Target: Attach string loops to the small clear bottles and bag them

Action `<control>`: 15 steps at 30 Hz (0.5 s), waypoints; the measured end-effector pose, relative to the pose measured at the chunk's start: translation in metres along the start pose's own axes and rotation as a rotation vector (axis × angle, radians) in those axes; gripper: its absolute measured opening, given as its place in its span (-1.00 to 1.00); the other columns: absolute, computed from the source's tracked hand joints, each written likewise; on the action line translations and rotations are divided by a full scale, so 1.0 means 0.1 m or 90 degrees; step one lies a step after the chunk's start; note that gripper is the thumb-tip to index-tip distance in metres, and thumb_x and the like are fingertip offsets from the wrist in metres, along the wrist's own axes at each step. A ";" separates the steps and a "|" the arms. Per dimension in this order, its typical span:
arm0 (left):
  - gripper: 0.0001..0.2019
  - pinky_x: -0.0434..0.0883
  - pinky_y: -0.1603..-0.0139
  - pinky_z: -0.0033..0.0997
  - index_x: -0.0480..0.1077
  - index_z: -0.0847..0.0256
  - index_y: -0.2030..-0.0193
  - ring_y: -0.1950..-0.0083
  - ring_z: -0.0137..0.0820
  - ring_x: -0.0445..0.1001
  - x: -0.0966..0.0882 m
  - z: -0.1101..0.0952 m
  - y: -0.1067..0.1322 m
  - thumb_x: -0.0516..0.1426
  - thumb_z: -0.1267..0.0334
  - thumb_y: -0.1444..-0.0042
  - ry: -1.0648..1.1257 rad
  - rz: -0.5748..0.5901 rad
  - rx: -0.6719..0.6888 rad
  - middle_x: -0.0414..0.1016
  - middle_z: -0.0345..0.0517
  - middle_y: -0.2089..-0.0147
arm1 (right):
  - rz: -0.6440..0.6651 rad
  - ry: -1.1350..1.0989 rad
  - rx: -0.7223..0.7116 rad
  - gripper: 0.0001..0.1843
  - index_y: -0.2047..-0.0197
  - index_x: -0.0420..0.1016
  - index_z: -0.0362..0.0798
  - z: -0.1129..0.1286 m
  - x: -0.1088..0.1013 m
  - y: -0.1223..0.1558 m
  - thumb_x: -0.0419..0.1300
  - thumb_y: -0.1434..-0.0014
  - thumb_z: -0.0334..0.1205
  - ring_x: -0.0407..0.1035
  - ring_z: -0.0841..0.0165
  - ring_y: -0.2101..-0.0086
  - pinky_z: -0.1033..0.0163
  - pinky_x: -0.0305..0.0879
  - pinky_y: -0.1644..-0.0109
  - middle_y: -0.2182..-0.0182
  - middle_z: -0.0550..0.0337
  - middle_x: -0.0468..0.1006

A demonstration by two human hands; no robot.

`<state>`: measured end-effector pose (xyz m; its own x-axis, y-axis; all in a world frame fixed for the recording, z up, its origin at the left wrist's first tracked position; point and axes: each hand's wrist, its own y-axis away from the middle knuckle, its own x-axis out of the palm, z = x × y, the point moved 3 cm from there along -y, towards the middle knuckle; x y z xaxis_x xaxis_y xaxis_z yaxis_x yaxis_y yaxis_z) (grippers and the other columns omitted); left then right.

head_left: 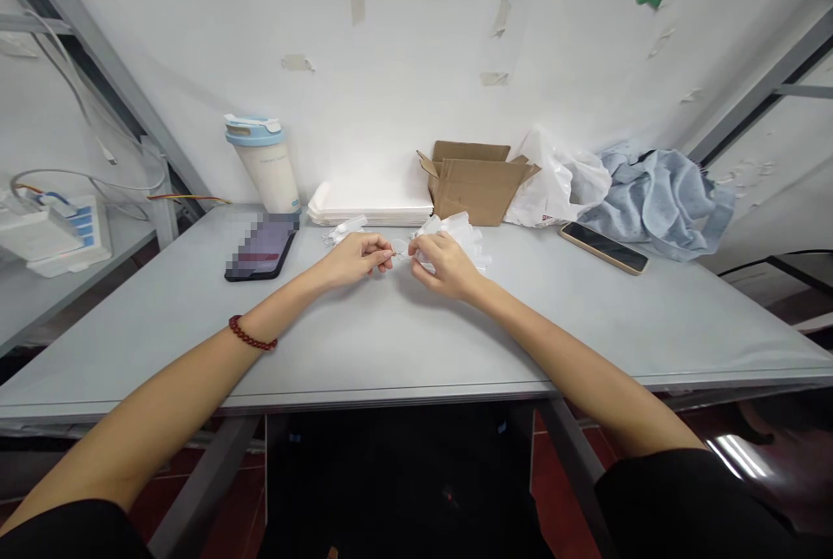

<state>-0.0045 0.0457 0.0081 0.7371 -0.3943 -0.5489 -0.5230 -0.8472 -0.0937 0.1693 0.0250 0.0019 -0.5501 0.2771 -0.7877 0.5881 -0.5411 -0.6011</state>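
Pinching a small thin piece [399, 251] between thumb and fingertip, my left grip [357, 260] holds it over the worktop [390, 342], its free end pointing right. My right grip [448, 266] is just beside that end, fingers curled; whether they close on anything, I cannot tell. The piece is too small and pale for its outline to show clearly. On the far side, my right grip partly hides translucent strips [462, 233], and my left partly covers small clear pieces [346, 227].
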 end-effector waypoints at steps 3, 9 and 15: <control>-0.80 0.40 0.34 -0.39 0.38 0.28 0.29 0.40 -0.43 0.44 0.00 -0.01 0.01 0.08 0.16 -0.11 -0.001 0.002 -0.003 0.50 -0.07 0.37 | -0.001 0.007 -0.003 -0.91 0.26 0.25 -0.04 0.00 0.01 0.00 -0.02 -0.13 -0.32 0.32 0.28 0.39 0.19 0.11 0.22 0.40 0.10 0.49; -0.81 0.37 0.40 -0.43 0.36 0.27 0.31 0.43 -0.45 0.42 0.01 -0.01 0.00 0.08 0.17 -0.11 0.000 0.003 -0.012 0.49 -0.08 0.38 | -0.027 0.008 -0.002 -0.92 0.27 0.24 -0.05 -0.01 0.01 0.00 -0.02 -0.14 -0.32 0.33 0.27 0.37 0.20 0.10 0.23 0.41 0.10 0.49; -0.80 0.38 0.37 -0.41 0.36 0.26 0.30 0.41 -0.43 0.44 0.01 0.00 -0.01 0.09 0.15 -0.10 0.012 0.007 0.002 0.49 -0.08 0.38 | -0.022 0.008 -0.008 -0.92 0.28 0.24 -0.04 -0.01 0.01 0.00 -0.02 -0.12 -0.33 0.32 0.27 0.38 0.19 0.10 0.24 0.40 0.10 0.49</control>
<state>-0.0036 0.0459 0.0072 0.7397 -0.4100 -0.5336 -0.5320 -0.8419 -0.0904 0.1693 0.0259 0.0006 -0.5629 0.3052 -0.7681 0.5760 -0.5216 -0.6294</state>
